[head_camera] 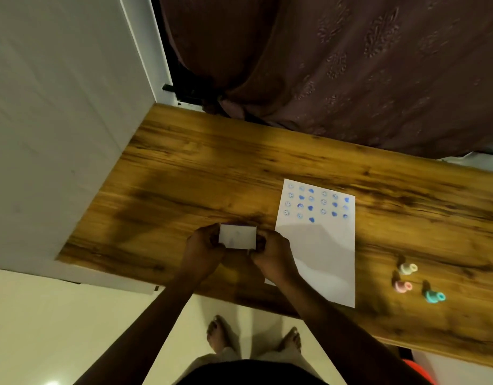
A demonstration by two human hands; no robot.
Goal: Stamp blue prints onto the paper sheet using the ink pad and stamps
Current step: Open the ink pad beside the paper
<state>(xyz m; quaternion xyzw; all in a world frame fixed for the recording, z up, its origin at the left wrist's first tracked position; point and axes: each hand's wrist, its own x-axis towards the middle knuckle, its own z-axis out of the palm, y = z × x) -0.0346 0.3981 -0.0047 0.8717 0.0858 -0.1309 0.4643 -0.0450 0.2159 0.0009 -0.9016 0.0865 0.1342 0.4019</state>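
Both hands hold a small white rectangular ink pad box (pixel 237 236) just above the wooden table (pixel 184 168). My left hand (pixel 202 250) grips its left end, my right hand (pixel 270 252) its right end. A thin blue edge shows along the box's far side; I cannot tell whether its lid is on. To the right lies the white paper sheet (pixel 320 257), its far half covered with rows of blue prints (pixel 317 202). Three small stamps lie on their sides further right: a white one (pixel 407 268), a pink one (pixel 402 286) and a teal one (pixel 434 296).
A white wall or cabinet panel (pixel 59 120) borders the table on the left. A dark brown patterned curtain (pixel 351 65) hangs behind the far edge. The near table edge runs diagonally; my bare feet (pixel 220 337) stand on the pale floor below.
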